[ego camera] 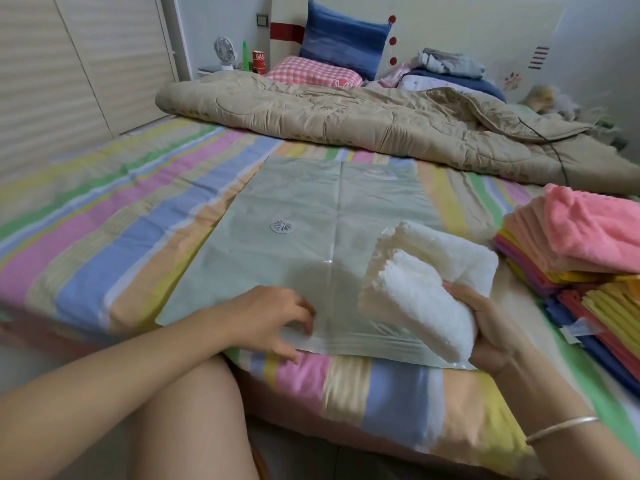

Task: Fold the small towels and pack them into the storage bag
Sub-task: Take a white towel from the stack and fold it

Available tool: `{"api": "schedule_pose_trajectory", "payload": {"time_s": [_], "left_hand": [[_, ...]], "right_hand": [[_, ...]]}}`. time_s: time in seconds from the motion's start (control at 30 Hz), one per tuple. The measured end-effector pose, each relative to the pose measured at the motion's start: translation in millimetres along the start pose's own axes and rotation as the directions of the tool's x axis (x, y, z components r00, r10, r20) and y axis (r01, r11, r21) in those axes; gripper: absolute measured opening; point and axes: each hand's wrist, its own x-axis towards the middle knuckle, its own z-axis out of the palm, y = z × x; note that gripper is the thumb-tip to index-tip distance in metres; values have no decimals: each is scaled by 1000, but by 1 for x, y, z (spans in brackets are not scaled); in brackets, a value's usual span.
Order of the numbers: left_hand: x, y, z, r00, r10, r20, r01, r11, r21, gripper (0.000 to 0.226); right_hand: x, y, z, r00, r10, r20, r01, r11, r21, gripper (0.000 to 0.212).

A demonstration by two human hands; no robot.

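Where the striped bedsheet (104,237) drops over the near edge of the mattress, the left hand (277,320) lies on the sealing strip of the storage bag (294,209). Its fingers are bent and its thumb sits just below the bag's edge. Blur hides whether it actually pinches the plastic. Just right of it, the right hand (491,323), with a bangle (561,427) on the wrist, grips a folded white towel (415,282) from beneath. Thumb and fingers curl round its near end, raised over the bag's near right corner. The towel's long axis runs near to far, leaning a little left, and its scalloped edges face left. The pale green bag lies flat, also lengthwise near to far, with the seal toward the person and a round valve (281,226) left of its centre crease. A stack of coloured towels (588,306) sits at the right, near the white one, with a pink towel (595,230) on top. Beyond the bag lies a rumpled beige quilt (346,123), then a checked pillow (311,72) and a blue pillow (343,36)
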Motion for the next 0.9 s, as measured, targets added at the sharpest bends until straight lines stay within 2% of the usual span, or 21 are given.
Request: {"api": "schedule_pose_trajectory", "payload": {"time_s": [0.07,0.23,0.3,0.4,0.47,0.53,0.63,0.73,0.83,0.9], "left_hand": [[-1,-3,3,1000,-15,17,16,999,-31,41],[-2,-3,-5,988,-142,60,154,935,-319,45],[2,3,-7,975,-223,-17,204,915,-347,30],[12,9,-6,914,-385,-125,323,880,-350,14],[15,10,-4,858,-504,-98,407,784,-470,8],[15,12,-4,795,-606,-13,447,601,-662,13],[15,15,-6,771,-623,134,463,404,-789,16],[18,16,-11,771,-598,217,499,357,-790,15],[22,21,-13,745,-645,170,476,334,-814,12],[23,25,-16,735,-660,155,419,262,-870,13]], "right_hand": [[-2,1,-4,1000,3,-15,-3,1000,3,97],[-6,2,-4,1000,8,-10,-7,999,31,98],[-9,3,-1,1000,-5,-2,5,999,31,95],[-11,2,1,1000,-29,2,29,999,28,94],[-12,0,0,999,-41,2,41,998,42,91],[-14,-2,-1,998,-55,10,54,996,68,82],[-17,-5,-4,997,-74,24,71,993,91,76],[-21,-5,-6,995,-94,26,91,992,92,75],[-27,-6,-1,994,-91,55,85,991,102,76],[-30,-2,8,994,-62,87,56,996,74,78]]}}
